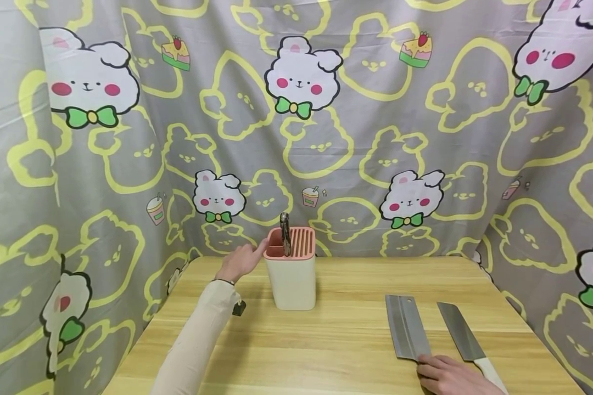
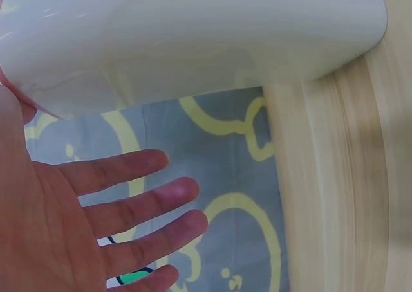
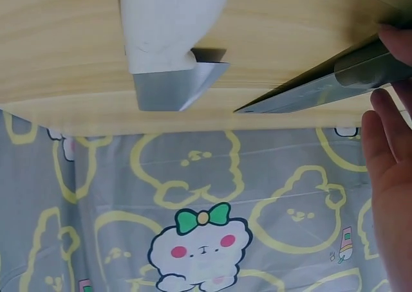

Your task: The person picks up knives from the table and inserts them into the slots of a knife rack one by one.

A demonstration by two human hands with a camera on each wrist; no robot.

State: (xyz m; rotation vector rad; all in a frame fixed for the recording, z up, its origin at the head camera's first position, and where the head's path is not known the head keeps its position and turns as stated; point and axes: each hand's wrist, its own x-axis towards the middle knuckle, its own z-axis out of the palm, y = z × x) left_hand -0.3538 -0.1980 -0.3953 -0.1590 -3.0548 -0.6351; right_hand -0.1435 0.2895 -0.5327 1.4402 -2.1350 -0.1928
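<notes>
In the head view, my left hand [image 1: 243, 261] touches the left rim of a cream knife holder [image 1: 291, 285] with a pink slotted top. The left wrist view shows that hand's [image 2: 122, 221] fingers straight and spread, with the thumb at the rim. A dark, shiny, narrow utensil [image 1: 285, 236] stands upright in the holder; its kind cannot be told. My right hand [image 1: 447, 373] holds a wide-bladed cleaver [image 1: 407, 326] at its handle end, its blade pointing away. In the right wrist view, the fingers hide most of the cleaver's [image 3: 322, 86] handle.
To the right of the cleaver lies a kitchen knife [image 1: 460, 329] with a white handle [image 3: 167, 28]. A wooden table [image 1: 346, 340] carries everything. Behind and at both sides hangs a grey patterned curtain [image 1: 356, 137]. A small black object [image 1: 239, 308] shows by my left wrist.
</notes>
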